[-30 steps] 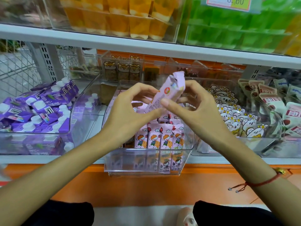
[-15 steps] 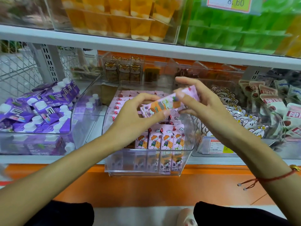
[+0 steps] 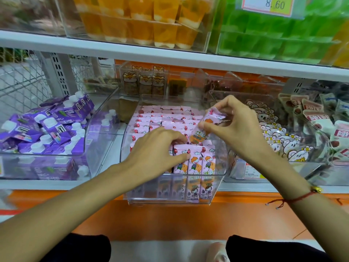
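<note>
White shelf boards (image 3: 170,55), orange base panel (image 3: 170,220), wire mesh (image 3: 18,82) left, perhaps pale floor (image 3: 166,250)

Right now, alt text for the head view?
The right hand pinches a pink snack packet above a clear bin of matching packets, while the left hand grips the front row. Purple cartons fill the neighbouring bin.

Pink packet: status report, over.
Right hand pinches pink packet, tilted over clear bin. Left hand grips front row. Rows packed tight beneath.
</note>
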{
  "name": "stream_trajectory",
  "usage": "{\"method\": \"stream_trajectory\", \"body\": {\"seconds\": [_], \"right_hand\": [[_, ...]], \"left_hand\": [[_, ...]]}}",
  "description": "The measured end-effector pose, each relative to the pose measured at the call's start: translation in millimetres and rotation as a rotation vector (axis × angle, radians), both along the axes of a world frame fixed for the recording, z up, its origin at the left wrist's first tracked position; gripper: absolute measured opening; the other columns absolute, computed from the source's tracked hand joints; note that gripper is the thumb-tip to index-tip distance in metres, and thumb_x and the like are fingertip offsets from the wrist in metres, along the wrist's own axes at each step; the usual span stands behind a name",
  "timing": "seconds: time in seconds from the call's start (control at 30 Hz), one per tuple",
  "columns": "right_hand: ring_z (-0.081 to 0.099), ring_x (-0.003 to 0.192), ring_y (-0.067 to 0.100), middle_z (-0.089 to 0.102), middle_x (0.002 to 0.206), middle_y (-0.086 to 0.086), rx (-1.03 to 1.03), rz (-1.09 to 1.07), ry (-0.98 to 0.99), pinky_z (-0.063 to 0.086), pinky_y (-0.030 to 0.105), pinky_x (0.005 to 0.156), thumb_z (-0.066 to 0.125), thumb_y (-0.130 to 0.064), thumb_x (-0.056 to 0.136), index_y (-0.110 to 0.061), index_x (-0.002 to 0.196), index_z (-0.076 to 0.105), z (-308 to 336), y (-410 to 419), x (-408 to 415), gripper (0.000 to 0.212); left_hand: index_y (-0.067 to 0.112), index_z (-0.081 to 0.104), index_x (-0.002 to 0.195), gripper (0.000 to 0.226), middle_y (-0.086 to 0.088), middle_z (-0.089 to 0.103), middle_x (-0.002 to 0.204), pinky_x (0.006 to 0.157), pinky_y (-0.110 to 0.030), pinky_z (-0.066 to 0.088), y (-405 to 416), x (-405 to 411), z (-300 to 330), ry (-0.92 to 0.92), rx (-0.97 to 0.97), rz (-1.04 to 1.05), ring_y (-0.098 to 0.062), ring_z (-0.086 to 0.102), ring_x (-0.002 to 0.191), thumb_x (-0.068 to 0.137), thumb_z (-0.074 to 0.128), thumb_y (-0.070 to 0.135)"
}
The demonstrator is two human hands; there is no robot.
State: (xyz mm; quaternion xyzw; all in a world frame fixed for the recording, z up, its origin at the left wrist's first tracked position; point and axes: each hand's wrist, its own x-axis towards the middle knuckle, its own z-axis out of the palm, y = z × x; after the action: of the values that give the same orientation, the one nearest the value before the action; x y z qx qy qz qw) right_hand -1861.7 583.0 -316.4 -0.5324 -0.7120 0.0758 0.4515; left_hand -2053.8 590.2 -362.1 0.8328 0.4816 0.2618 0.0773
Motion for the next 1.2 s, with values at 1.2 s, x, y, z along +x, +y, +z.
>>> {"method": "stream_trajectory", "body": {"seconds": [1.2], "right_hand": [[0.041,0.103,0.014,0.058,0.105,-0.009,0.031,0.048,-0.894,0.023,0.031,0.079,0.051,-0.052,0.09,-0.034,0.106,0.063,-19,-5,-4,0.027]], "left_hand": [[0.035,0.045,0.138,0.046,0.014,0.059,0.124,0.08,-0.022,0.018,8,-4,-2,0.243,0.112,-0.159,-0.007,0.04,0.113,0.095,0.041,0.052]]}}
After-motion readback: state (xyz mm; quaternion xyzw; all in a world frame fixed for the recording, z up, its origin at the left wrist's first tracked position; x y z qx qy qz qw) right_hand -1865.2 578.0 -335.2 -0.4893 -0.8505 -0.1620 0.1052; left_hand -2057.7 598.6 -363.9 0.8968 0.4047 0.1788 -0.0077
